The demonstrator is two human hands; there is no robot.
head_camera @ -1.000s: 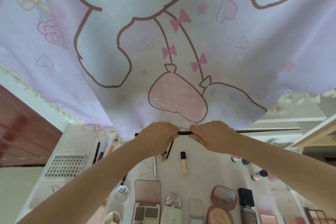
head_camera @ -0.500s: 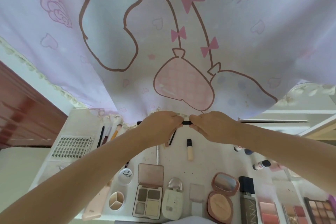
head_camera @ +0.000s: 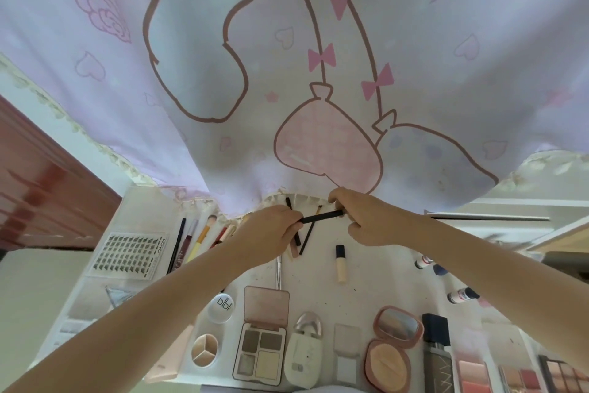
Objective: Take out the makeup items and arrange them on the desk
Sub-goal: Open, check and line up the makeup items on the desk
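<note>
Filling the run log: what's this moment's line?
stage: arranging | left hand + right hand: gripping black pencil | desk: items laid out

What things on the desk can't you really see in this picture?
All in the head view:
- Black pencil: both ends hidden inside the left hand and right hand.
- Colourful palettes: cut off by the bottom right edge.
- Brushes: tops tucked under the curtain.
- Small bottles: labels too small to read.

head cam | faces forward-down | close over desk (head_camera: pixel 382 284) | single view
</note>
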